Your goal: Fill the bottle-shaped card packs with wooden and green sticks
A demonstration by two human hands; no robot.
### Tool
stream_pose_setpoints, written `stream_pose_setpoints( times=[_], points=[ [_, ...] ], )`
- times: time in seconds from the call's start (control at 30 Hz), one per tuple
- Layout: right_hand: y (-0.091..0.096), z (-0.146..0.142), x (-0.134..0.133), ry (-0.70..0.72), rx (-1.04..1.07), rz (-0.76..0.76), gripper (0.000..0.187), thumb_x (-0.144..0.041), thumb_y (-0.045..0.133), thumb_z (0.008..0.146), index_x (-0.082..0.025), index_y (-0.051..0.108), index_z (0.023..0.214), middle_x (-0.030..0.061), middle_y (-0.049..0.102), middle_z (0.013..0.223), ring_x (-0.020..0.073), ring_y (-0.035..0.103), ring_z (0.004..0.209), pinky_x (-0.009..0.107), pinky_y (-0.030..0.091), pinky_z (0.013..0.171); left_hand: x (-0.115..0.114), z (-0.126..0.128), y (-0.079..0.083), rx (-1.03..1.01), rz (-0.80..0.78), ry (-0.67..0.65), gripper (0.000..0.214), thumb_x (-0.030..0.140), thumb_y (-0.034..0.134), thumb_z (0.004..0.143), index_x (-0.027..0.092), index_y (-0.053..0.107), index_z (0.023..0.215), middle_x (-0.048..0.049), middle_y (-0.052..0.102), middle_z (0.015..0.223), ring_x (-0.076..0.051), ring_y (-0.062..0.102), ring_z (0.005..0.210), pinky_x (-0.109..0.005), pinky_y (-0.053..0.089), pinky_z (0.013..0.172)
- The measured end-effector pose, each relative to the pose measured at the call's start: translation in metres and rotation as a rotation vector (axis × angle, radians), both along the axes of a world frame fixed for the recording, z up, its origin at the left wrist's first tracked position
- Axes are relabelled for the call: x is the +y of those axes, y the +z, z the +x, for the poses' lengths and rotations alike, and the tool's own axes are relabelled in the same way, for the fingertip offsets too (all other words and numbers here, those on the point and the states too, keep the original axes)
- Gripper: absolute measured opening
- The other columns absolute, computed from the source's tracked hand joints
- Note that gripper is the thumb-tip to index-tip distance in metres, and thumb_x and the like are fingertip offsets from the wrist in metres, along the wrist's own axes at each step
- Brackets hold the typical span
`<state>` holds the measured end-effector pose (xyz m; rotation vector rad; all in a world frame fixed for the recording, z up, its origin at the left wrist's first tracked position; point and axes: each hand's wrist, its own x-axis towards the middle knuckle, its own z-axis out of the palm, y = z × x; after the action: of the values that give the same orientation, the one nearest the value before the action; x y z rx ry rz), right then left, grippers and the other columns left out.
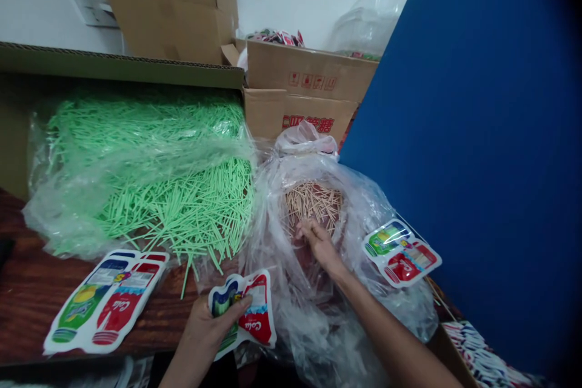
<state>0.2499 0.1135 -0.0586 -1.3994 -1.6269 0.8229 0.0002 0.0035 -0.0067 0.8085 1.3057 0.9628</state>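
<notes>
My left hand [213, 327] grips a bottle-shaped cola packet [260, 309], thumb across its front, near the table's front edge. Over the opening of a clear plastic bag [364, 194], my right hand [318, 242] has its fingertips pinched together. They are at the near edge of a pile of short tan sticks [313, 201] inside the bag. Whatever lies between those fingertips is too small to make out. A second, matching packet [402, 253] lies on the bag to the right. More such packets [109, 303] lie stacked on the table at the left.
Many thin green sticks [182, 200] spill from a plastic bag in an open carton [118, 63] at the left. Behind stand more cardboard boxes [309, 79]. A blue panel [468, 151] bounds the right side. Striped packets [486, 351] sit at lower right on the dark wooden table [27, 291].
</notes>
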Motion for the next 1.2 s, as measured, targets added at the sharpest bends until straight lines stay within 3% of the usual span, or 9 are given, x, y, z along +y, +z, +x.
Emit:
stream_pose_setpoints(
  times=[0.07, 0.23, 0.37, 0.53, 0.77, 0.87, 0.93, 1.07, 1.2],
  points=[
    [0.013, 0.017, 0.008, -0.024, -0.154, 0.013, 0.03, -0.037, 0.025, 0.096, -0.021, 0.05, 0.1, 0.0037, 0.059, 0.085, 0.0181, 0.056, 0.076, 0.031, 0.046, 0.072, 0.0, -0.001, -0.001, -0.006, 0.002, 0.012, 0.028, 0.041, 0.081, 0.058, 0.014, 0.071, 0.061, -0.0017, 0.069, 0.057, -0.02, 0.065, 0.057, -0.025, 0.052, 0.054],
    [0.034, 0.053, 0.015, 0.083, -0.615, -0.023, 0.016, -0.025, 0.042, 0.091, -0.02, 0.057, 0.09, 0.0077, 0.06, 0.094, 0.0217, 0.056, 0.087, 0.032, 0.042, 0.079, 0.0, -0.003, -0.003, 0.023, -0.024, 0.037, 0.031, 0.043, 0.081, 0.056, 0.014, 0.073, 0.066, -0.003, 0.072, 0.061, -0.021, 0.066, 0.058, -0.026, 0.053, 0.054],
    [0.032, 0.051, 0.007, 0.165, -0.861, -0.051, 0.024, -0.008, 0.039, 0.087, -0.018, 0.058, 0.098, 0.0115, 0.059, 0.106, 0.0226, 0.058, 0.091, 0.032, 0.042, 0.078, -0.001, 0.0, -0.002, -0.022, -0.046, 0.041, 0.03, 0.041, 0.081, 0.056, 0.014, 0.073, 0.067, -0.0034, 0.073, 0.061, -0.021, 0.067, 0.058, -0.026, 0.054, 0.056],
    [0.027, 0.041, 0.006, 0.197, -0.914, -0.037, 0.026, -0.007, 0.036, 0.09, -0.019, 0.056, 0.101, 0.0115, 0.056, 0.114, 0.0234, 0.056, 0.101, 0.032, 0.042, 0.081, 0.0, 0.0, -0.001, -0.038, -0.035, 0.064, 0.029, 0.038, 0.082, 0.057, 0.014, 0.074, 0.07, -0.0033, 0.073, 0.062, -0.02, 0.067, 0.057, -0.026, 0.053, 0.055],
    [0.02, 0.05, 0.016, 0.099, -0.684, -0.018, 0.016, -0.009, 0.044, 0.084, -0.019, 0.056, 0.089, 0.0096, 0.058, 0.105, 0.0229, 0.055, 0.094, 0.034, 0.041, 0.082, 0.0, -0.003, -0.004, -0.013, 0.008, 0.031, 0.026, 0.039, 0.08, 0.06, 0.014, 0.073, 0.067, -0.0023, 0.07, 0.06, -0.02, 0.066, 0.06, -0.026, 0.053, 0.056],
    [0.018, 0.055, 0.023, -0.017, -0.46, 0.009, 0.011, -0.021, 0.044, 0.086, -0.018, 0.054, 0.091, 0.0091, 0.059, 0.096, 0.0236, 0.054, 0.09, 0.037, 0.042, 0.081, -0.001, -0.004, -0.004, -0.023, 0.004, 0.03, 0.026, 0.038, 0.08, 0.061, 0.014, 0.074, 0.069, -0.0024, 0.071, 0.061, -0.02, 0.066, 0.059, -0.026, 0.053, 0.057],
    [0.016, 0.053, 0.027, -0.099, -0.281, 0.015, 0.02, -0.033, 0.039, 0.089, -0.019, 0.052, 0.092, 0.0075, 0.059, 0.087, 0.0228, 0.055, 0.083, 0.037, 0.044, 0.076, -0.001, -0.004, -0.004, -0.017, 0.003, 0.03, 0.026, 0.037, 0.08, 0.061, 0.014, 0.074, 0.071, -0.0031, 0.072, 0.064, -0.019, 0.066, 0.058, -0.026, 0.053, 0.057],
    [0.016, 0.034, 0.022, -0.138, 0.07, -0.007, 0.033, -0.047, 0.037, 0.087, -0.02, 0.053, 0.092, 0.0025, 0.058, 0.073, 0.0191, 0.055, 0.067, 0.034, 0.047, 0.065, -0.001, -0.003, 0.0, -0.044, -0.032, 0.029, 0.027, 0.038, 0.08, 0.059, 0.014, 0.074, 0.071, -0.0031, 0.072, 0.061, -0.02, 0.066, 0.058, -0.028, 0.054, 0.057],
    [0.016, 0.005, 0.001, -0.075, 0.316, -0.044, 0.033, -0.049, 0.044, 0.084, -0.02, 0.054, 0.097, 0.0024, 0.061, 0.077, 0.0177, 0.058, 0.068, 0.032, 0.048, 0.065, 0.0, -0.002, 0.002, -0.083, -0.042, 0.01, 0.024, 0.036, 0.081, 0.06, 0.014, 0.073, 0.069, -0.0023, 0.072, 0.063, -0.018, 0.065, 0.059, -0.025, 0.052, 0.057]
  ],
)
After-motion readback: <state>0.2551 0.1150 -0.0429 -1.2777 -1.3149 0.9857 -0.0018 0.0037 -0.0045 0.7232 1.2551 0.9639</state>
